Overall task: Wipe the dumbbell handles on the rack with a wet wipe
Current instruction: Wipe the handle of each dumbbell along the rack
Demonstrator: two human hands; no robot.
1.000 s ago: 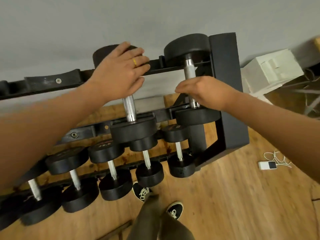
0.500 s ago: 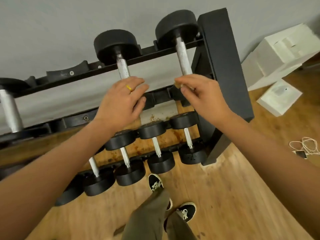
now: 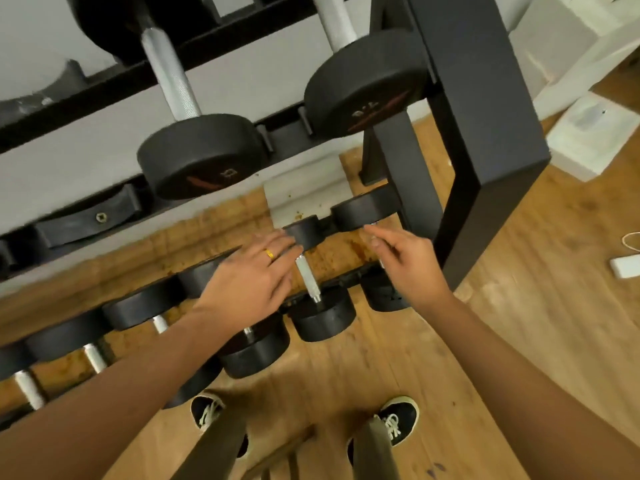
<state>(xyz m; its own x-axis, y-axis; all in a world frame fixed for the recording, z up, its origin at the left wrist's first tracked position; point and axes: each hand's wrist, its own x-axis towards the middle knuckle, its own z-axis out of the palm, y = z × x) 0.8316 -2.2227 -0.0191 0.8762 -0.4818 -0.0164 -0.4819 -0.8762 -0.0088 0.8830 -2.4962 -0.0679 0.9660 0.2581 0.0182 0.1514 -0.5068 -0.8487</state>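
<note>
Dumbbell handles (image 3: 307, 277) on the rack (image 3: 485, 133), lower tier, left hand (image 3: 249, 278) and right hand (image 3: 408, 261) just above, grips slack, fingers outstretched.

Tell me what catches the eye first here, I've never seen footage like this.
From below, the left hand and right hand reach in on either side of a small dumbbell on the lower shelf. Above them, two big dumbbells with knurled silver handles sit on the black rack.
</note>
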